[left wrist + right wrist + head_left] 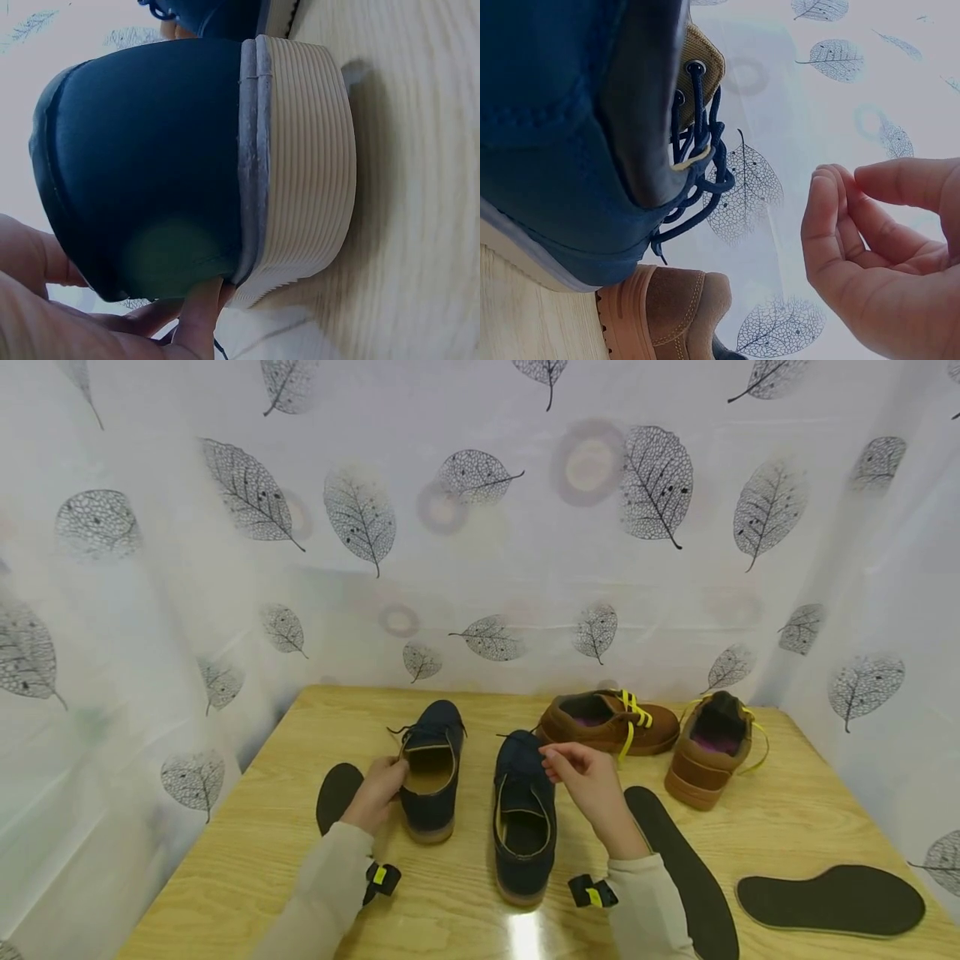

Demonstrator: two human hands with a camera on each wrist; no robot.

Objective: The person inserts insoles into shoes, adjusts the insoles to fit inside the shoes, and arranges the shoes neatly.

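Observation:
Two navy lace-up shoes stand side by side on the table, heels toward me. My left hand (381, 789) grips the left navy shoe (441, 810) at its left side, near the collar. In the left wrist view that shoe's heel (157, 150) fills the middle, with fingertips against its side. My right hand (585, 777) is raised beside the toe of the right navy shoe (522, 868). Its fingers are loosely curled, the thumb close to the fingertips, with nothing visible between them. Dark blue laces (712, 169) hang at that shoe's front in the right wrist view.
Two brown shoes with yellow laces stand at the back right, one sideways (588, 727) and one heel toward me (705, 760). A dark insole (339, 793) lies partly behind my left arm. Another insole (690, 885) is beside my right forearm, and one (832, 900) lies farther right.

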